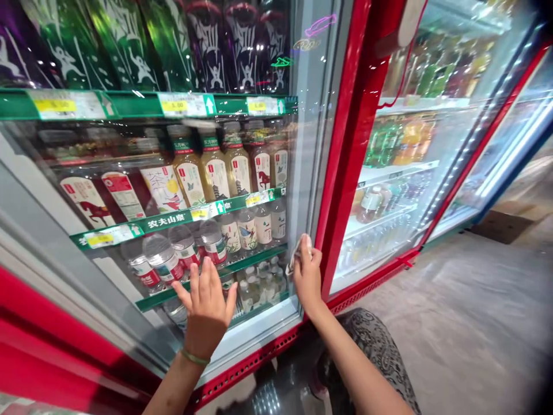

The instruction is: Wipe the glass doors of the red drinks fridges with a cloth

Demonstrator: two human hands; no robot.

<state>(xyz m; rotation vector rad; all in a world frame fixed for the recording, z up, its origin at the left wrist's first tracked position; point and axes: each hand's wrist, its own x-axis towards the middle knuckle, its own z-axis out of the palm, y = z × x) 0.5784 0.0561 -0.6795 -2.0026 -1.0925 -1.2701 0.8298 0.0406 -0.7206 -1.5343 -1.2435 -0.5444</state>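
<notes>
My left hand [208, 314] is spread against the glass door [254, 314] of a drinks fridge, palm towards the pane, with a greenish band at its wrist. Behind the glass near its fingertips stand clear water bottles [162, 258] with red labels. Closer to the door's right edge, my right hand [308, 275] is closed around a pale, crumpled cloth [294, 259], pressed to the glass beside the red frame [330, 216]. Most of the cloth is hidden by the fingers. Tea bottles [190, 178] fill the shelf above.
A second red-framed fridge [382, 268] with lit shelves of drinks stands to the right. Green shelf edges [129, 106] carry price tags. A grey floor [466, 323] spreads at the lower right, with a flat brown board [501, 225] on it. My patterned knee [375, 346] is below my right arm.
</notes>
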